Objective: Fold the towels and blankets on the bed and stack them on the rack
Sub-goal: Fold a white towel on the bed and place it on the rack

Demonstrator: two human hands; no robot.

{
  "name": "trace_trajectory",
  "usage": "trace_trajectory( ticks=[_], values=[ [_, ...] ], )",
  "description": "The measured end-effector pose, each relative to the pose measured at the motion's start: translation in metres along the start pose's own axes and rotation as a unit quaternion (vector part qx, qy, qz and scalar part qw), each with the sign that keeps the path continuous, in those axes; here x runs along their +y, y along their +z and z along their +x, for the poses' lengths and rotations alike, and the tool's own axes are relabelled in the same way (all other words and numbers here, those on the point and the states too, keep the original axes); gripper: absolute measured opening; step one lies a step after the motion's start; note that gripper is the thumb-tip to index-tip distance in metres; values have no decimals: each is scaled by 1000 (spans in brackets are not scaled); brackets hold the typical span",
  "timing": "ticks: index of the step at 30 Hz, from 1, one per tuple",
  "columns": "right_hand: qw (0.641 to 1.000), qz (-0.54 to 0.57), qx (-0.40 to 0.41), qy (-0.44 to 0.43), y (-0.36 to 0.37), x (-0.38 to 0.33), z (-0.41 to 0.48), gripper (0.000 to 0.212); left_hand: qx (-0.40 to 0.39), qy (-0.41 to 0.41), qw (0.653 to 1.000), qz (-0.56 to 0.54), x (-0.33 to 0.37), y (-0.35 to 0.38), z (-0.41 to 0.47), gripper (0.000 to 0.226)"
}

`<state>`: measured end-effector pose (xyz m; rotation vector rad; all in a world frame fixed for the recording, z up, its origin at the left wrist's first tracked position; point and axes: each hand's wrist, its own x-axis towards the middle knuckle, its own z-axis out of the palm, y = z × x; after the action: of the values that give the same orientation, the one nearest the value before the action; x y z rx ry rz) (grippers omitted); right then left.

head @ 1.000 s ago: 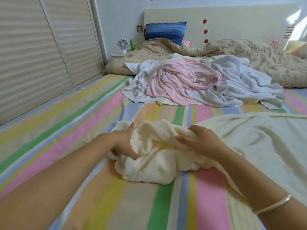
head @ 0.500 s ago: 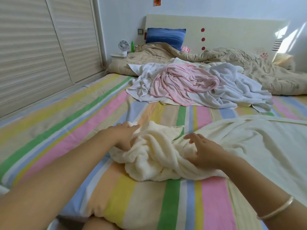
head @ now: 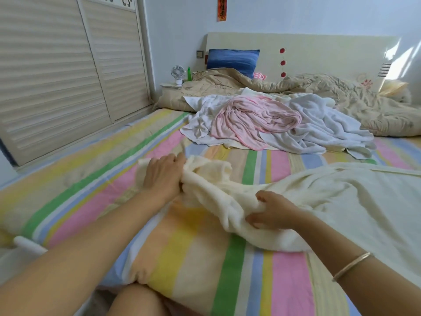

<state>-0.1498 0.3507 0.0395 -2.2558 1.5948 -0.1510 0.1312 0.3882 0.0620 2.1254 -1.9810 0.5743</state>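
A cream towel [head: 330,201] lies bunched at its left end on the striped bed [head: 205,258] and spreads flat toward the right. My left hand [head: 163,175] grips its far left corner. My right hand [head: 273,213] pinches a fold of the same towel nearer me. Farther up the bed lies a heap with a pink blanket [head: 252,119] on top of white towels [head: 323,131]. No rack is in view.
A crumpled beige quilt [head: 341,96] and a blue pillow [head: 232,61] lie by the headboard [head: 319,53]. Louvered wardrobe doors [head: 57,76] line the left side. A small fan [head: 178,74] stands on the nightstand. My knee [head: 136,299] shows at the bed's near edge.
My hands have moved apart, stretching the bunched cream towel between them. My left hand went left and away, my right hand drew back. The camera pulled back and up.
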Motion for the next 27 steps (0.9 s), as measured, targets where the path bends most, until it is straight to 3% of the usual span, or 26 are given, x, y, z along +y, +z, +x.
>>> trace_trajectory(
  ticks=[3,4,6,8,9,12,15,18,19,21,23,25,27],
  values=[
    [979,94,175,47,-7,-9,-1,57,159,-74,984,2,-5,-12,6,63],
    [981,78,175,29,-8,-12,-2,60,131,-87,987,20,-9,-13,1,73],
    [994,18,110,-16,-6,-16,-4,63,-31,-79,992,97,-18,-4,-16,79],
    [998,-7,55,-21,-2,-19,-5,57,-193,-67,963,174,-33,11,-43,58],
    [998,-6,59,-17,-2,-21,-4,52,-220,-66,955,188,-39,16,-54,45],
    [997,-2,82,-11,3,-33,8,39,-176,-110,966,152,-54,26,-68,32],
    [997,2,82,-1,15,-47,23,40,-137,-176,973,54,-57,30,-59,31],
    [988,-75,135,0,24,-64,49,41,-131,-214,968,5,-67,41,-43,28],
    [981,-106,160,-6,24,-71,57,42,-142,-223,964,-10,-73,45,-38,28],
    [971,-140,189,-30,25,-87,84,46,-204,-245,947,-41,-90,59,-24,52],
    [984,-74,155,-41,30,-104,118,60,-266,-265,922,-96,-102,72,-13,77],
    [992,98,78,-7,38,-125,150,88,-275,-269,911,-149,-107,85,-4,68],
    [969,241,44,43,49,-142,175,100,-243,-273,905,-218,-105,95,2,48]
  ],
)
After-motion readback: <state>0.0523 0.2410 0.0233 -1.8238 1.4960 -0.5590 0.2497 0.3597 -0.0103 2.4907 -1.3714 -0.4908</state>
